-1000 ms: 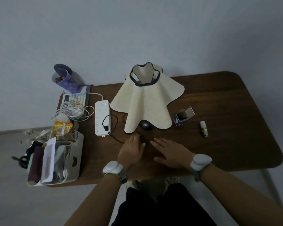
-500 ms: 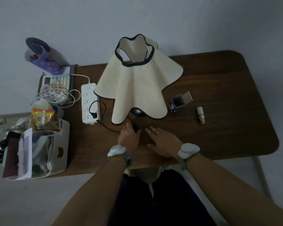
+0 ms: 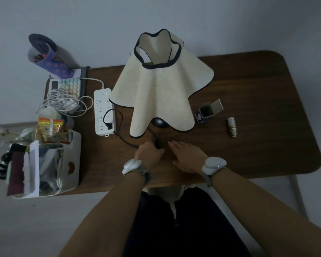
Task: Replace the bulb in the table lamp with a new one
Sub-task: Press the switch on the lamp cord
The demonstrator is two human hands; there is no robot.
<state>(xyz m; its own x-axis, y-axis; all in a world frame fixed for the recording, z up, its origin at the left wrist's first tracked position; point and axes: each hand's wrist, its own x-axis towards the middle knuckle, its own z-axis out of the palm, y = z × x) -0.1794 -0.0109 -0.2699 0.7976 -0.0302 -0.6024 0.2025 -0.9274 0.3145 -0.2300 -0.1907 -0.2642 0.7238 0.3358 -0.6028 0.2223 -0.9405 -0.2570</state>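
Observation:
The table lamp (image 3: 161, 93) stands mid-table, its cream wavy shade edged in black, its dark base (image 3: 158, 122) showing under the front rim. Its black cord runs to a white power strip (image 3: 104, 111). My left hand (image 3: 149, 152) grips the small black switch (image 3: 157, 142) on that cord, just in front of the shade. My right hand (image 3: 188, 155) lies flat on the table beside it, fingers apart. A small bulb (image 3: 232, 126) lies on the table to the right, near an open blue-and-white bulb box (image 3: 208, 110). The lamp's socket is hidden by the shade.
A white bin (image 3: 70, 164) full of papers and snack packets sits at the table's left front corner. Behind it lie coiled white cables (image 3: 62, 102), a keyboard (image 3: 70, 85) and a purple pen cup (image 3: 48, 56). The wooden table (image 3: 267, 101) ends at a wall.
My head has shifted, so the scene sits differently in view. My left hand has curled tighter around the cord switch. The right hand stays flat.

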